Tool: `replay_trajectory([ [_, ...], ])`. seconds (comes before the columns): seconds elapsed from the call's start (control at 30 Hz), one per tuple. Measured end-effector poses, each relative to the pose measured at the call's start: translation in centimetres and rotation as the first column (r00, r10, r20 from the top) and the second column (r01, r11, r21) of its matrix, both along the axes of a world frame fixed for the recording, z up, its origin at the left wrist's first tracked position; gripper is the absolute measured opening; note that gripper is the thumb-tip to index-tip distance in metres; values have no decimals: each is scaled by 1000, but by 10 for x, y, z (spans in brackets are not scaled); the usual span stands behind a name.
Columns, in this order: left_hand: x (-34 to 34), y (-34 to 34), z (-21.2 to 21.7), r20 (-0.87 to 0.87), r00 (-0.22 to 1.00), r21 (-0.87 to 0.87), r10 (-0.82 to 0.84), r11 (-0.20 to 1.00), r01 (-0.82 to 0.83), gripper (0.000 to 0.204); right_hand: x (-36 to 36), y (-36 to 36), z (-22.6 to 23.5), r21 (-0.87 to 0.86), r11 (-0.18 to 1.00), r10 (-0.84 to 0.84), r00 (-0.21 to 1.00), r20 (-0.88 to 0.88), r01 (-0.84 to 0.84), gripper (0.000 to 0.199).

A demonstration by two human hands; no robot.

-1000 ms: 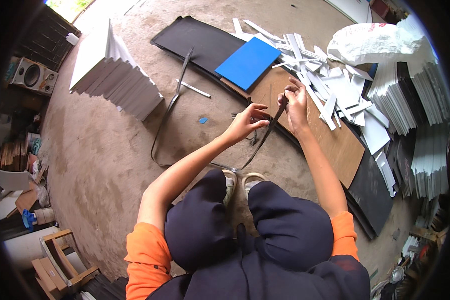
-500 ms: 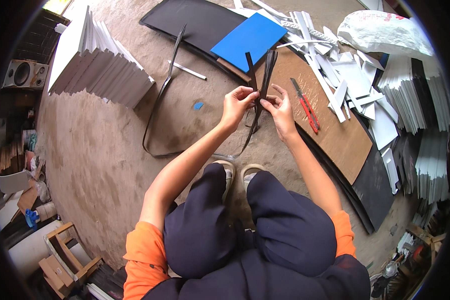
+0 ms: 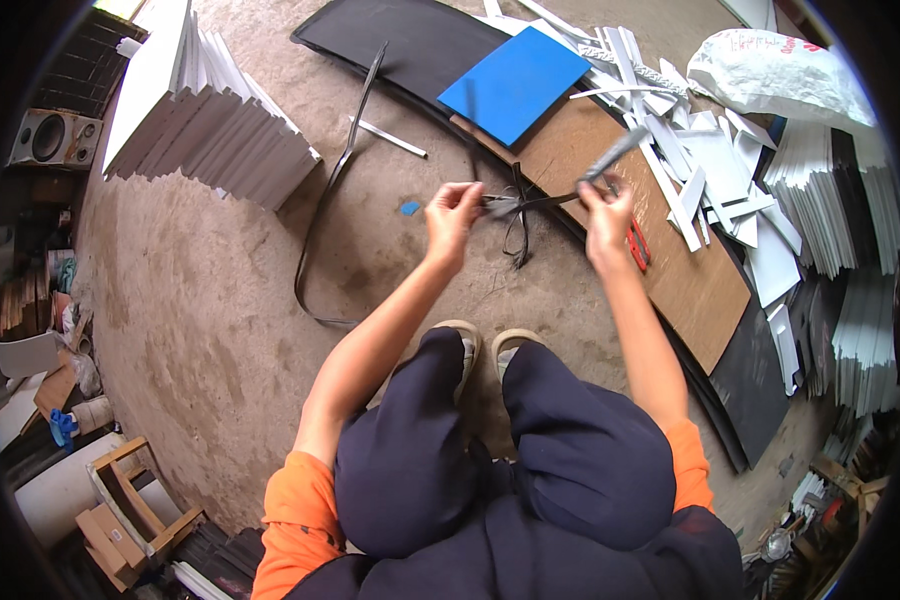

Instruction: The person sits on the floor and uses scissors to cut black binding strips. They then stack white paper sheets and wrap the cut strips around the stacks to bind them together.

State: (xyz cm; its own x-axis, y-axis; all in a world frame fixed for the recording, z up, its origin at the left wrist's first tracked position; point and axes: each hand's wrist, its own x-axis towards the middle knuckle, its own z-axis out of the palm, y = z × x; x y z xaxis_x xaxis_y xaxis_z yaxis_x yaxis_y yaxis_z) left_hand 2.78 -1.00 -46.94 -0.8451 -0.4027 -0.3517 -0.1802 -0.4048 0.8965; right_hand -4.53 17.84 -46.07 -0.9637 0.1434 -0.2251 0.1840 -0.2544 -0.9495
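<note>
My left hand (image 3: 453, 222) and my right hand (image 3: 608, 215) are apart over the floor, each with its fingers closed on thin black plastic strips (image 3: 550, 201). The strips run between the hands and cross in a loose tangle, with small loops hanging down from it. A blurred end sticks up past my right fingers. On the floor to the left, a long black strap (image 3: 313, 225) bends in a wide curve. Just beyond my right hand, a red utility knife (image 3: 638, 246) lies on a brown board (image 3: 685, 290), partly hidden by that hand.
A blue sheet (image 3: 515, 85) lies across the brown board and a long black panel (image 3: 390, 45). White offcuts (image 3: 705, 165) are heaped at the right beside a white plastic bag (image 3: 770, 75). Stacked white panels (image 3: 220, 125) stand at the far left. A wooden frame (image 3: 135, 490) is at the lower left.
My hands have spread apart, the right one moving right, stretching the strips sideways between them. The upright strips have swung outward, and a tangle now shows in the middle.
</note>
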Motion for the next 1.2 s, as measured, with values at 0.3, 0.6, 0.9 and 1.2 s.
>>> replay_trajectory([
  [0.3,-6,9,4,-10,999,382,-38,923,40,16,29,-38,-18,-361,876,384,915,122,-320,67],
  [0.6,5,-23,-24,-7,999,-103,-52,993,51,13,16,-27,-32,-150,919,389,896,214,-363,22],
  [0.9,22,-110,-72,153,938,-484,312,851,-204,17,-10,20,-35,-14,989,148,981,125,-148,18],
  [1.2,12,-90,-82,-77,892,-980,446,130,-150,46,-3,15,-21,-51,972,234,965,117,-229,21],
])
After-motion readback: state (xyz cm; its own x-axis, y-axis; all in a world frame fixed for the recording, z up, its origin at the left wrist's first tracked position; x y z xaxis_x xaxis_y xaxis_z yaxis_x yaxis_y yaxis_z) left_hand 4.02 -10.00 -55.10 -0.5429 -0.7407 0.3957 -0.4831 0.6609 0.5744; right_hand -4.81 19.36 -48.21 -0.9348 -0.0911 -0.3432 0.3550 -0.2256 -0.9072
